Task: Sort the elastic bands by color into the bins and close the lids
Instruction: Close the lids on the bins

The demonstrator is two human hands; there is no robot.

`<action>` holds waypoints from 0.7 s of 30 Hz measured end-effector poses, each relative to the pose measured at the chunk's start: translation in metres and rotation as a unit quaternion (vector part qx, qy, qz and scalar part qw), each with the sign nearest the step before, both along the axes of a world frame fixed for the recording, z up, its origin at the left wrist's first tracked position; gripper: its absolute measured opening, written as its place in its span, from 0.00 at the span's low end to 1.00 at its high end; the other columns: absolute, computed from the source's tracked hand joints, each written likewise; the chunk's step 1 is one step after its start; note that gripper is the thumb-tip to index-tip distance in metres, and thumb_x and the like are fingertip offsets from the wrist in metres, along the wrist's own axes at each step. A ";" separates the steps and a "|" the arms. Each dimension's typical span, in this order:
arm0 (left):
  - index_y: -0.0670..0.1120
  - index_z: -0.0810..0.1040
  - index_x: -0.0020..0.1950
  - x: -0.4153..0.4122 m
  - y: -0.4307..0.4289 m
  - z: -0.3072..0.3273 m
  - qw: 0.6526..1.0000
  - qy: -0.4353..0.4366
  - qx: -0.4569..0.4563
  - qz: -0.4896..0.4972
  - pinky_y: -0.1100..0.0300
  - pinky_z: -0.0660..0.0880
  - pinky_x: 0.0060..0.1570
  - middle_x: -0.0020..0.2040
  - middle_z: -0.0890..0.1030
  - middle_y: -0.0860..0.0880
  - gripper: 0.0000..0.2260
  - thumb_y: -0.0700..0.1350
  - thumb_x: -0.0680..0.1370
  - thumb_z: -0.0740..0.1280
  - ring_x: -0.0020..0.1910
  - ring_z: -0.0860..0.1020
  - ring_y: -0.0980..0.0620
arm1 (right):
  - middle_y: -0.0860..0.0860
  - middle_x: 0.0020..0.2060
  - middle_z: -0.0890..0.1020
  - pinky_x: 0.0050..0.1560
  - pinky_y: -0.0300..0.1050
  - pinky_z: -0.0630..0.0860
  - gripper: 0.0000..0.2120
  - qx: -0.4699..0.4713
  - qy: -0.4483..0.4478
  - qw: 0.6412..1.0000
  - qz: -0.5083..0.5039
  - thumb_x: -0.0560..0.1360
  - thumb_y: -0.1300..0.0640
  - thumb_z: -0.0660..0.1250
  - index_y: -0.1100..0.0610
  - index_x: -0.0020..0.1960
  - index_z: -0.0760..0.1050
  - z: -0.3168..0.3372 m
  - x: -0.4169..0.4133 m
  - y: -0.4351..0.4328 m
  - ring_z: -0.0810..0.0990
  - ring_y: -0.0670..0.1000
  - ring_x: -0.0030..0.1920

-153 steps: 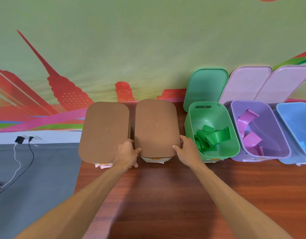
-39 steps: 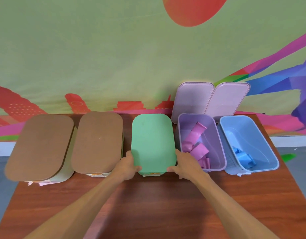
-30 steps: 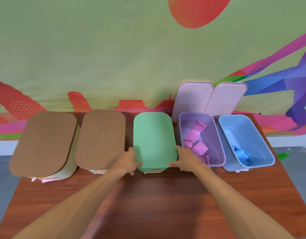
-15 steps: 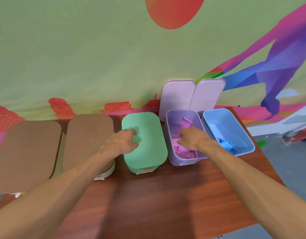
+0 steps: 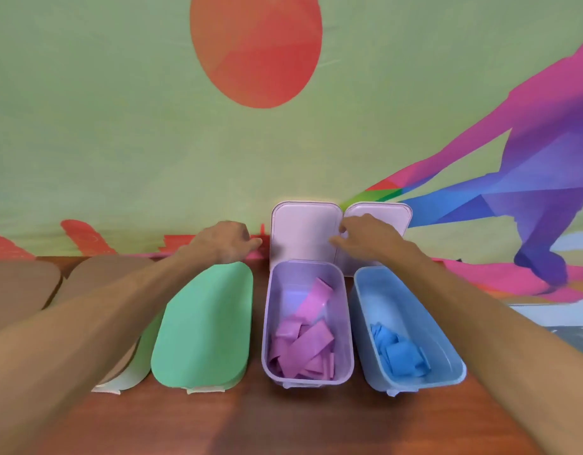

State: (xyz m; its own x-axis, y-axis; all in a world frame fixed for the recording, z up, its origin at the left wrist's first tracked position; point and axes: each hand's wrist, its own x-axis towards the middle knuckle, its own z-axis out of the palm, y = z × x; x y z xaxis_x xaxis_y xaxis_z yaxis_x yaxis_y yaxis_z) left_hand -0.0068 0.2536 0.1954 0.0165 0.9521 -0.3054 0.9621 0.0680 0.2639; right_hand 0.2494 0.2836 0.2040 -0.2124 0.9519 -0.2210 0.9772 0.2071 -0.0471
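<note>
Leftmost brown lid (image 5: 17,290) — cut off at edge.

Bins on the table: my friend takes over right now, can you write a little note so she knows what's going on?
Left hand: beside the left lilac lid, holding nothing.
Right hand: fingers at that lid's right edge; I can't tell if it grips.
The left lilac lid and right lilac lid stand upright behind the open purple bin and blue bin.
Done: purple bands in the purple bin, blue bands in the blue bin; green lid and two brown lids are on.
Left: lid both open bins.
</note>
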 end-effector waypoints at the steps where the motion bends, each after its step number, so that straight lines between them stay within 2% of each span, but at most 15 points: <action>1: 0.42 0.79 0.54 0.008 0.009 0.002 1.000 -0.013 0.005 0.025 0.55 0.72 0.53 0.55 0.81 0.41 0.22 0.58 0.79 0.57 0.54 0.77 0.43 | 0.56 0.57 0.78 0.51 0.49 0.72 0.21 -0.004 0.008 1.000 0.006 0.78 0.42 0.57 0.56 0.59 0.74 -0.003 0.009 0.013 0.75 0.58 0.58; 3: 0.42 0.78 0.51 0.019 0.026 0.002 0.995 -0.059 0.006 0.077 0.55 0.71 0.52 0.54 0.81 0.41 0.21 0.58 0.80 0.56 0.51 0.76 0.44 | 0.56 0.52 0.78 0.52 0.51 0.73 0.20 -0.010 0.026 0.999 0.018 0.78 0.42 0.56 0.57 0.52 0.75 -0.008 0.025 0.037 0.75 0.58 0.55; 5: 0.40 0.79 0.51 0.026 0.041 -0.003 0.982 -0.132 0.002 0.135 0.55 0.73 0.56 0.53 0.81 0.40 0.22 0.57 0.80 0.56 0.52 0.77 0.43 | 0.53 0.39 0.74 0.48 0.49 0.71 0.18 -0.015 0.048 0.998 0.023 0.78 0.42 0.56 0.53 0.37 0.69 -0.013 0.034 0.057 0.73 0.57 0.47; 6: 0.40 0.79 0.53 0.030 0.047 -0.006 0.975 -0.155 0.004 0.158 0.53 0.73 0.58 0.54 0.80 0.40 0.22 0.57 0.80 0.56 0.54 0.77 0.42 | 0.51 0.33 0.70 0.45 0.49 0.70 0.20 -0.016 0.055 0.998 0.023 0.79 0.42 0.55 0.52 0.34 0.63 -0.015 0.036 0.067 0.71 0.56 0.43; 8: 0.38 0.78 0.55 0.037 0.060 -0.014 0.970 -0.165 0.003 0.178 0.52 0.73 0.58 0.54 0.80 0.38 0.23 0.56 0.80 0.55 0.55 0.77 0.40 | 0.50 0.29 0.67 0.44 0.48 0.71 0.21 -0.020 0.076 0.997 0.017 0.79 0.41 0.54 0.53 0.33 0.61 -0.021 0.040 0.085 0.71 0.55 0.40; 10: 0.37 0.77 0.53 0.046 0.074 -0.019 0.970 -0.153 -0.001 0.187 0.53 0.71 0.55 0.52 0.79 0.38 0.23 0.56 0.81 0.54 0.54 0.77 0.40 | 0.52 0.29 0.71 0.45 0.49 0.75 0.22 -0.021 0.102 0.995 0.007 0.79 0.40 0.53 0.54 0.34 0.63 -0.029 0.040 0.101 0.74 0.56 0.39; 13: 0.37 0.77 0.53 0.050 0.095 -0.028 0.962 -0.171 -0.005 0.214 0.54 0.70 0.50 0.50 0.78 0.39 0.25 0.56 0.81 0.51 0.50 0.76 0.41 | 0.56 0.35 0.74 0.45 0.48 0.74 0.22 -0.004 0.133 0.991 -0.018 0.78 0.40 0.52 0.54 0.33 0.63 -0.044 0.033 0.116 0.74 0.57 0.39; 16: 0.37 0.77 0.56 0.048 0.112 -0.041 0.937 -0.226 -0.022 0.265 0.57 0.69 0.39 0.45 0.76 0.41 0.28 0.59 0.80 0.50 0.39 0.73 0.44 | 0.57 0.37 0.75 0.41 0.47 0.69 0.21 0.034 0.156 0.986 -0.043 0.78 0.43 0.51 0.56 0.33 0.65 -0.060 0.028 0.122 0.73 0.58 0.40; 19: 0.38 0.77 0.56 0.047 0.121 -0.054 0.942 -0.215 -0.064 0.251 0.57 0.69 0.40 0.46 0.78 0.40 0.31 0.62 0.79 0.49 0.37 0.73 0.45 | 0.56 0.39 0.74 0.43 0.48 0.67 0.20 0.052 0.175 0.981 -0.064 0.79 0.45 0.50 0.57 0.42 0.72 -0.068 0.027 0.121 0.71 0.58 0.42; 21: 0.41 0.77 0.56 0.051 0.122 -0.061 0.940 -0.233 -0.078 0.235 0.57 0.70 0.41 0.48 0.79 0.41 0.29 0.64 0.78 0.51 0.37 0.74 0.46 | 0.57 0.40 0.74 0.45 0.49 0.66 0.20 0.054 0.179 0.979 -0.077 0.80 0.45 0.49 0.55 0.42 0.72 -0.070 0.028 0.118 0.70 0.58 0.43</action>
